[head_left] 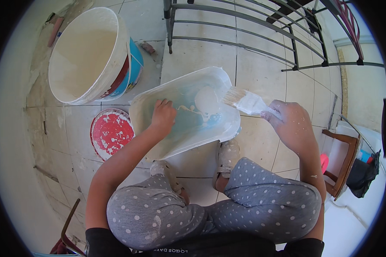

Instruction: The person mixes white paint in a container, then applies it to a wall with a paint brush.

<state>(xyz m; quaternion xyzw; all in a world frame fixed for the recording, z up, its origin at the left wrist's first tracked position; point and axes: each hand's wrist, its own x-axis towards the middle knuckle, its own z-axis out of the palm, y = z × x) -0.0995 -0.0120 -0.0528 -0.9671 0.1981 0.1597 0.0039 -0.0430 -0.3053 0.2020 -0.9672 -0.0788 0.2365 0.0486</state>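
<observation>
A white paint tray [188,143] lies on the floor between my feet and the bucket, with white paint pooled and streaked over its bluish bottom. My right hand [291,124] grips a flat paintbrush [249,103] by its handle. The brush's bristles point left, at the tray's right end, and its ferrule is coated in white. Over the tray's left part, my left hand [164,116] is closed with its fingers curled; whatever it may hold is hidden. White specks dot my right hand and forearm.
A large paint bucket [123,79] stands at the far left, pale inside. Beside the tray lies a red, paint-spotted lid [111,133]. A dark metal rack [236,43] spans the far right. A wooden chair [342,167] and a black bag [363,175] are on the right.
</observation>
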